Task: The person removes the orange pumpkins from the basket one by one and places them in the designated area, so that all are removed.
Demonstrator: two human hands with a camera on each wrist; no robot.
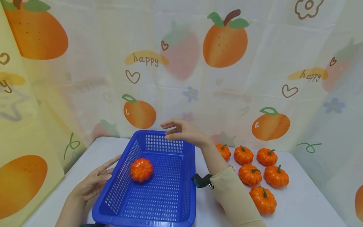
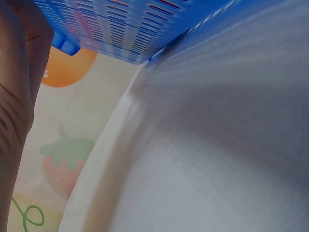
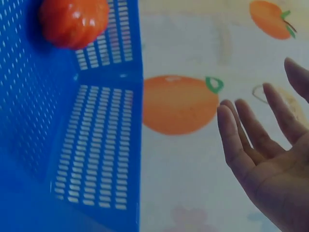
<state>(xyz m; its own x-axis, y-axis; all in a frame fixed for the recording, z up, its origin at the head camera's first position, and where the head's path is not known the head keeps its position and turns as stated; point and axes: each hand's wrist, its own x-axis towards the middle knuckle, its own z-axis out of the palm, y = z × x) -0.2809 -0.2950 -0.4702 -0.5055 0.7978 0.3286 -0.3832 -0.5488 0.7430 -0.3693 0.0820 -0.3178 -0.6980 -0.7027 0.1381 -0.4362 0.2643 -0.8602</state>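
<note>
A blue perforated plastic basket [image 1: 158,189] stands on the table, with one orange toy pumpkin [image 1: 141,170] lying at its left side inside. My left hand [image 1: 92,184] is at the basket's left wall, fingers extended along the outside; the left wrist view shows that hand [image 2: 17,92] beside the slotted wall. Above the far right part of the basket hovers my right hand [image 1: 184,130], its fingers loosely spread and holding nothing. In the right wrist view the same hand [image 3: 270,154] is apart from the basket's rim, palm and fingers relaxed.
Several orange pumpkins with green stems, among them a front one [image 1: 263,200] and a far right one [image 1: 276,176], sit right of the basket on the white table [image 1: 306,201]. Some are partly hidden by my right arm. A fruit-printed curtain [image 1: 175,104] hangs behind the table.
</note>
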